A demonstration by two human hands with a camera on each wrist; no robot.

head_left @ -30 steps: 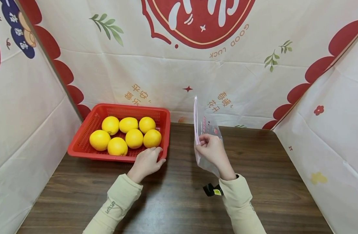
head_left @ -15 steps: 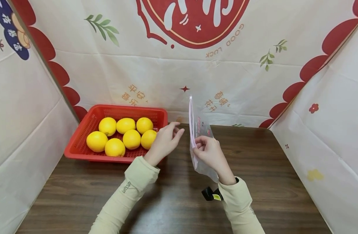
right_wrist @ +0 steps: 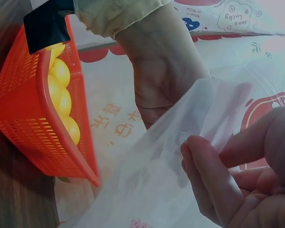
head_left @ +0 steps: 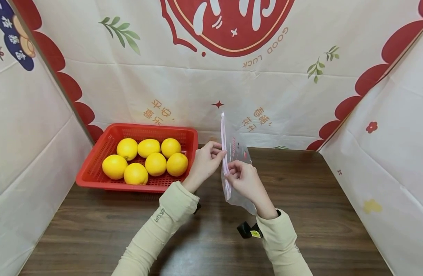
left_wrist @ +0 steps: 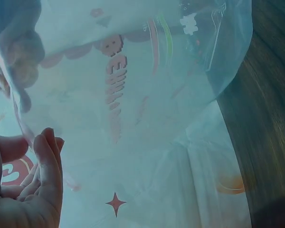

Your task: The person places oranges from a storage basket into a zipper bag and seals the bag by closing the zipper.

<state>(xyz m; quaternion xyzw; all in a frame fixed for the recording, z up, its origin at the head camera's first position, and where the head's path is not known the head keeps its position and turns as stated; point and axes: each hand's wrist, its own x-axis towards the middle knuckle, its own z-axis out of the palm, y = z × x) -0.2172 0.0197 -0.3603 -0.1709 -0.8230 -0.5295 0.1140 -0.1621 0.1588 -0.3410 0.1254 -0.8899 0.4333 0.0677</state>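
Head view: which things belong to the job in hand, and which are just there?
Job:
- clear bag, pinched by left hand and right hand
- probably yellow fruit and red basket

Just there:
- table
- printed cloth
- black device by the right cuff

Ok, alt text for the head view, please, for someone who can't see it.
A person's left hand and right hand pinch the pink edge of a clear bag. To their left, a red basket of seven yellow fruits sits on a wooden table.
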